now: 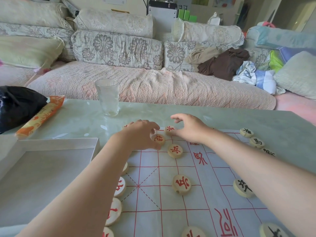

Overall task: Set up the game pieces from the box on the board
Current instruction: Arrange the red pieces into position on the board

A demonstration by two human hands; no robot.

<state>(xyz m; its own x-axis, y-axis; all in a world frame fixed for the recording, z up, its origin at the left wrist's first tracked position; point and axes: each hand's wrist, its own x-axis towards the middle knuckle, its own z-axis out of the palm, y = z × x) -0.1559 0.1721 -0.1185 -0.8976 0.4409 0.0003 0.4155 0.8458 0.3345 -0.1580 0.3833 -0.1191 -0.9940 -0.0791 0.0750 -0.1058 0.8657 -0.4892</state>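
Head view. My left hand (142, 134) curls thumb and fingertips round a red disc (158, 139), pinching its rim low on the board (196, 211). My right hand (189, 127) hangs loosely curled, fingers apart, holding nothing. A second red disc (169, 130) lies just off its thumb (contact not determinable). The box (51, 151) sits well outward of my left fingers. Recommendation: centre the pinched disc on the line crossing beneath my fingertips, then release cleanly without nudging its neighbour.

The head-worn camera is looking forward and down, close over the xiangqi board (153, 199), facing the sofa (153, 86).
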